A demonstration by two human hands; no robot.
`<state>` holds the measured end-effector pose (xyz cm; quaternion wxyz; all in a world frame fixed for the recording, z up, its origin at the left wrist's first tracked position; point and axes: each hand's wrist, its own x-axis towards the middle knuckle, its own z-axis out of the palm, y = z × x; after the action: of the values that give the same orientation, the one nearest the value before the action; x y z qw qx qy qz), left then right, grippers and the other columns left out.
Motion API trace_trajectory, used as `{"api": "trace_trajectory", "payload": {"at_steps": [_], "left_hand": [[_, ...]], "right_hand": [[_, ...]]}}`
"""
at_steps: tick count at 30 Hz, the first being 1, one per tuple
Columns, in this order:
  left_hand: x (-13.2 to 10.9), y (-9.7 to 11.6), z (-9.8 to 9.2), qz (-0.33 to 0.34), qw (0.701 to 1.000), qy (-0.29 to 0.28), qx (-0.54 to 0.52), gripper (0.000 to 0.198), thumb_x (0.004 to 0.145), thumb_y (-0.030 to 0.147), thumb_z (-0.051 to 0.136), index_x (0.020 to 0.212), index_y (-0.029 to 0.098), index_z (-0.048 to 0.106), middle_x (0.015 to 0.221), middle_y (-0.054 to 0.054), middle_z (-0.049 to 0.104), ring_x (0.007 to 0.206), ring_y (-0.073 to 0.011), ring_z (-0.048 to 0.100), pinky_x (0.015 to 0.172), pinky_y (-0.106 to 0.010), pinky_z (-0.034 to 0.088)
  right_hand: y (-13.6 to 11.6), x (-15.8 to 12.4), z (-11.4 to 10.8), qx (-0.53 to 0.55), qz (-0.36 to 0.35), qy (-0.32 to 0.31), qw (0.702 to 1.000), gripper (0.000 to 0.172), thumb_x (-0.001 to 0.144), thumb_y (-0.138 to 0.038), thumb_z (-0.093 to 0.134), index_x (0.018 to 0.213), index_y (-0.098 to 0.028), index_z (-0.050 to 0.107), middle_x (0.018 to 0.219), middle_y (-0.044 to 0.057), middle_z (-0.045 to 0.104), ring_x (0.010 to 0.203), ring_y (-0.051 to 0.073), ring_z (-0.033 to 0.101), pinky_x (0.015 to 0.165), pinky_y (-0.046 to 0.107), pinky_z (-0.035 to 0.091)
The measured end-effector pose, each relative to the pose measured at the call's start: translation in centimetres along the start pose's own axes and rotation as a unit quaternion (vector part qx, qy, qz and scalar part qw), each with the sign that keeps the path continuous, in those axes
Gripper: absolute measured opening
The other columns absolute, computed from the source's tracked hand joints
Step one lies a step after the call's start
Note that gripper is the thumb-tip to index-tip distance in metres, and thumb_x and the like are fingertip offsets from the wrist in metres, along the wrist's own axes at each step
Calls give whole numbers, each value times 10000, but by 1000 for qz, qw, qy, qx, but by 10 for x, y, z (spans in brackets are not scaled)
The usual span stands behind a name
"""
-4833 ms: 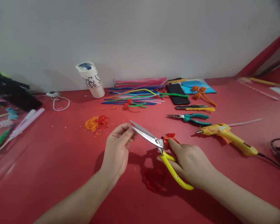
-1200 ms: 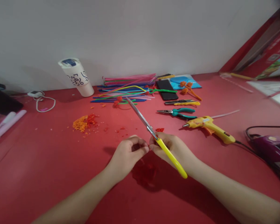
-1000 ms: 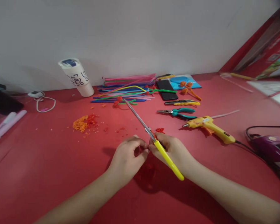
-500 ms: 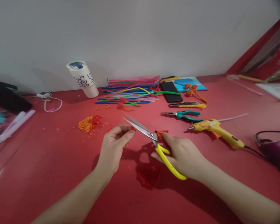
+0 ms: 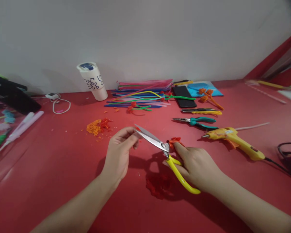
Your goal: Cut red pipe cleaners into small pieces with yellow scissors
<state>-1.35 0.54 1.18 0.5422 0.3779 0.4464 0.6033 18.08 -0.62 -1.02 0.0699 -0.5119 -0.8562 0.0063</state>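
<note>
My right hand (image 5: 196,165) grips the yellow handles of a pair of scissors (image 5: 160,147), whose steel blades point up and left. It also holds a small red-orange piece (image 5: 174,140) against the scissors' pivot. My left hand (image 5: 120,152) is pinched at the blade tips on a tiny red bit that I can barely make out. Below the scissors, a heap of red cuttings (image 5: 158,186) lies on the red table (image 5: 50,181).
An orange and red scrap pile (image 5: 97,126) lies to the left. Behind are coloured pipe cleaners (image 5: 140,94), a white cup (image 5: 93,81), a phone (image 5: 183,96), pliers (image 5: 196,122), a cutter (image 5: 202,111) and a yellow glue gun (image 5: 232,139). Pens lie at far left.
A second ago both hands were pinched together with the scissors pointing far up. The blades have since swung down to the left, and my left hand now pinches at their tips.
</note>
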Motion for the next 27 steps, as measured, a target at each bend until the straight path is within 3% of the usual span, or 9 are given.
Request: {"api": "trace_trajectory", "payload": {"at_steps": [27], "left_hand": [[1, 0, -1, -13, 1000, -2, -3, 38, 658, 181, 602, 689, 170, 620, 577, 39, 525, 499, -37, 414, 482, -157, 334]], "right_hand": [[-1, 1, 0, -17, -13, 12, 1000, 425, 800, -543, 236, 700, -176, 427, 432, 12, 510, 378, 149, 477, 414, 242, 132]]}}
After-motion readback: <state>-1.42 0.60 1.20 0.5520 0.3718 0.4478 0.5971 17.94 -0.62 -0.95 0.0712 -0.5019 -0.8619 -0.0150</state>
